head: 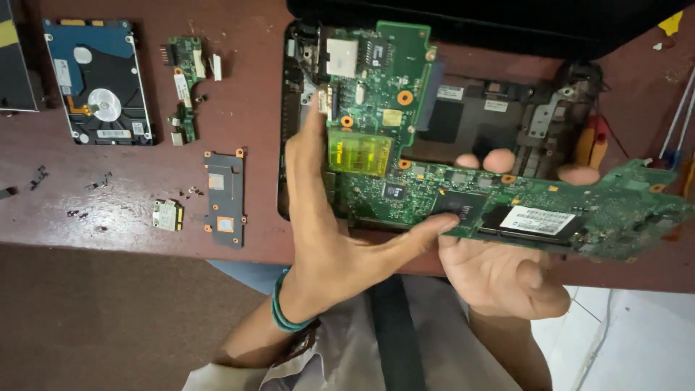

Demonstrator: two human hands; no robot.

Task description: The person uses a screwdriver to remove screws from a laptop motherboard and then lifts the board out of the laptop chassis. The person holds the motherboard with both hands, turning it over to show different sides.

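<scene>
A large green L-shaped laptop circuit board (463, 195) with a white label sticker and a yellow film patch is held just above an opened black laptop base (492, 116) on a reddish-brown table (145, 195). The right hand (507, 275) supports the board from below, palm up, with its fingertips (499, 159) curling over the far edge; its grip is closed on the board. The left hand (326, 232), wearing a teal wristband (286, 311), is spread wide and flat: its thumb reaches along the board's near edge towards a dark chip, and its fingers point up along the board's left side, touching it without clasping.

To the left on the table lie other parts, well apart from the hands: a blue-topped hard drive (98, 80) with its silver disc motor showing, a narrow green connector board (184, 83), a dark grey rectangular metal bracket (223, 197), and a small pale square wireless card (167, 215). Tiny dark screws (98, 185) are scattered near them.
</scene>
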